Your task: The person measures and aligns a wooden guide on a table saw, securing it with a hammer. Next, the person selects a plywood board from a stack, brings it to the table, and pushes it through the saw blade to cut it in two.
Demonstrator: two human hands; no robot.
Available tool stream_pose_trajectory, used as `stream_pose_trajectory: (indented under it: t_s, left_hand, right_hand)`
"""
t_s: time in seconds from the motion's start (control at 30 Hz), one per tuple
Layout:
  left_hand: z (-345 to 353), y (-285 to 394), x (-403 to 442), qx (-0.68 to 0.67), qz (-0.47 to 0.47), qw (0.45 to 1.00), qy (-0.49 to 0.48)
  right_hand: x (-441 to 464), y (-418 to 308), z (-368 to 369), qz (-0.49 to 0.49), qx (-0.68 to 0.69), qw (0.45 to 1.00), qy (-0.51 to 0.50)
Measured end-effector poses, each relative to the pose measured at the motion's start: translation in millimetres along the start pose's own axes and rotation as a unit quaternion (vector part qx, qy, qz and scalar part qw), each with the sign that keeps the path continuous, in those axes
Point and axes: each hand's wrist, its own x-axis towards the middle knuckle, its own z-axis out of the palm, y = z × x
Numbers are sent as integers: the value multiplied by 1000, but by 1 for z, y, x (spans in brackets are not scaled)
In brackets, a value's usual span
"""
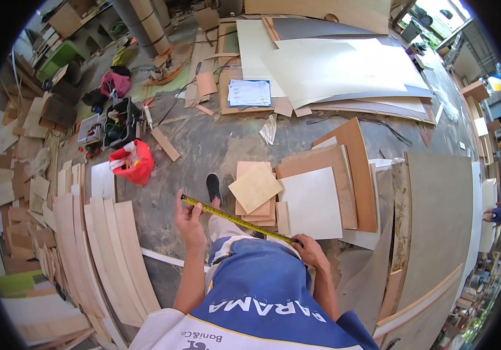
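Right on the near side of the little stack of boards [255,189] (my landmark for everything), a yellow tape measure [233,217] is stretched out, slanting across the person's leg [226,226]. Left hand [191,224] is off to the stack's near left, thumb and a raised finger pinching the blade's tip end. Right hand [311,252] is at the near right, fingers curled round the other end.

Clutter-wise, it's a lot. Just left of the stack there's a dark shoe [213,188], then a red bag [136,166] further left, with a black tool tote [121,123] and a loose wood offcut [165,144] beyond that. Hard up on the stack's right, a white panel [310,204] overlaps some brown boards [362,175], so that side's pretty boxed in. Well past those is a big grey panel [440,227]. Near left of the stack: long pale strips [113,262]. Beyond it: crumpled plastic [268,129], papers [249,93] and large sheets [338,67].

Can't make out much of the tape's case, since the right hand covers it, and the numbers are too small to read. Lower boards in the stack mostly hide under the top one. Someone else [498,214], way off to the stack's right, is tiny and squashed near the dark lens edge, which also cuts off the outer junk.
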Motion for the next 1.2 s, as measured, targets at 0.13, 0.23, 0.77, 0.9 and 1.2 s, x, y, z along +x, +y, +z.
stream_pose_trajectory:
  t_s: [0.13,0.23,0.77,0.9,1.2]
  left_hand:
    - [41,-1,73,52,7,997,-49]
    - [60,-9,139,26,-27,997,-67]
    - [129,-11,269,137,-252,883,-372]
    - [124,-24,256,131,-320,833,-433]
    - [135,-32,230,162,-351,764,-516]
  right_hand:
    - [38,-22,6,29,57,996,56]
    - [79,-70,3,60,83,991,88]
    - [204,-203,-1,134,86,970,184]
    - [203,-217,0,147,101,962,205]
    - [167,-232,24,236,181,928,226]
